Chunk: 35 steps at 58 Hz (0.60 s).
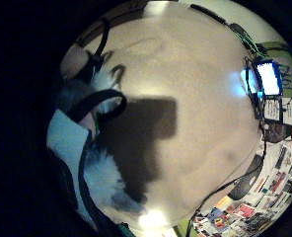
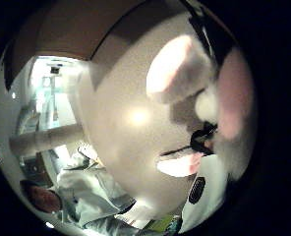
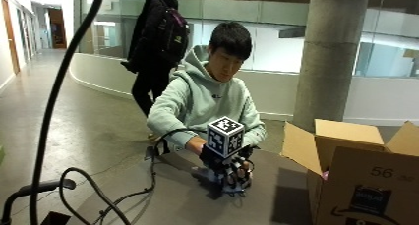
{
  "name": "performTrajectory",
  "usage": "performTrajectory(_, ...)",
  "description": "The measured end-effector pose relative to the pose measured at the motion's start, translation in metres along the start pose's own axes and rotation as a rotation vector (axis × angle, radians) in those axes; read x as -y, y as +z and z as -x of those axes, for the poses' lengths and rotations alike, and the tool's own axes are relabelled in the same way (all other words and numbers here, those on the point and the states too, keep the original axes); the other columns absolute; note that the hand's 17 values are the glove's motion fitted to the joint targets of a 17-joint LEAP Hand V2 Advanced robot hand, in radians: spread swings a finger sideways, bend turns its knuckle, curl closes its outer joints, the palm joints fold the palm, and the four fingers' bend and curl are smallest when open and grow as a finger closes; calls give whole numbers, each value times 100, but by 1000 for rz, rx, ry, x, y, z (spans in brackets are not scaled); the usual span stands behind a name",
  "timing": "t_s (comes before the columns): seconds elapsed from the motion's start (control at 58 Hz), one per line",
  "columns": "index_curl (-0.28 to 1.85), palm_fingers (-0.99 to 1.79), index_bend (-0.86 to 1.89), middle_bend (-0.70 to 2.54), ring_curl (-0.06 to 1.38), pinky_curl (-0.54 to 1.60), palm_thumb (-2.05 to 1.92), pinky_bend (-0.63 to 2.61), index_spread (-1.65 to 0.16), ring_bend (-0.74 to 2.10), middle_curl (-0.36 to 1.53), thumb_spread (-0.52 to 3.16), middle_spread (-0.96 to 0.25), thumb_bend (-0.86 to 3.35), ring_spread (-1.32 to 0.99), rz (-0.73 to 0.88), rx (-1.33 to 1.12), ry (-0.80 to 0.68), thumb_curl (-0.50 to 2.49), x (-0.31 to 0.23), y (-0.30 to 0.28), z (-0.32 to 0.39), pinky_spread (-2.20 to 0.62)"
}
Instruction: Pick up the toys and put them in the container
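In the outside view my gloved right hand (image 3: 224, 162) hangs low over the grey table (image 3: 177, 203), fingers pointing down and curled round a small plush toy (image 3: 233, 183). The thumb side palm view shows the toy (image 2: 181, 71) close up: white fur, pink ears, a black nose and a pink tongue. White fluffy fur of the toy (image 1: 104, 174) also lies against the glove's black straps (image 1: 94, 101) in the little finger side palm view. An open cardboard box (image 3: 359, 182) stands on the table's right, a short way from the hand.
Black cables (image 3: 98, 193) loop over the table's front left. The box casts a dark shadow on the tabletop (image 1: 195, 123). A lit screen (image 1: 269, 76) and scattered papers lie beyond the table's edge. A concrete pillar (image 3: 330, 53) rises behind the box.
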<state>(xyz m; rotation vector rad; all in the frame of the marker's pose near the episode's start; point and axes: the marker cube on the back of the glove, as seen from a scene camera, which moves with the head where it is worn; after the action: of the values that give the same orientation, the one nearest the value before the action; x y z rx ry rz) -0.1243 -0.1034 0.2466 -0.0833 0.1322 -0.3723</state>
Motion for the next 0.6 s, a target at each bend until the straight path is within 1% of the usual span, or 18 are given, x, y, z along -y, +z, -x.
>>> performTrajectory(0.052,30,72,17,43,57,39,84,118,-28,107,31,129,-10,32,-26,12,-25,-1,58,1,-4,-3,-36)
performTrajectory(0.103,32,83,23,50,57,38,88,116,-29,107,34,122,-14,32,-30,68,-22,-4,63,-4,-8,1,-37)
performTrajectory(0.19,37,85,29,55,59,40,90,115,-31,105,39,111,-19,33,-33,169,-7,-32,71,-18,-23,16,-39)
performTrajectory(0.259,42,84,34,58,60,42,90,116,-33,104,42,102,-23,33,-36,238,-18,-73,77,-31,-49,35,-40)
performTrajectory(0.31,45,83,38,61,61,43,90,117,-35,104,45,95,-25,33,-38,252,-19,-129,82,-31,-84,40,-40)
performTrajectory(0.414,53,79,45,65,63,45,89,119,-37,104,50,82,-29,33,-42,212,8,-243,90,-8,-173,36,-40)
performTrajectory(0.483,59,76,48,67,64,46,88,121,-39,104,54,74,-31,34,-44,134,-24,-285,96,2,-217,50,-40)
performTrajectory(0.534,63,74,50,68,65,47,87,123,-40,105,56,68,-33,34,-45,64,-27,-264,99,6,-243,77,-40)
performTrajectory(0.603,69,71,53,70,67,48,86,125,-41,107,60,62,-34,35,-46,-15,22,-154,104,22,-271,113,-40)
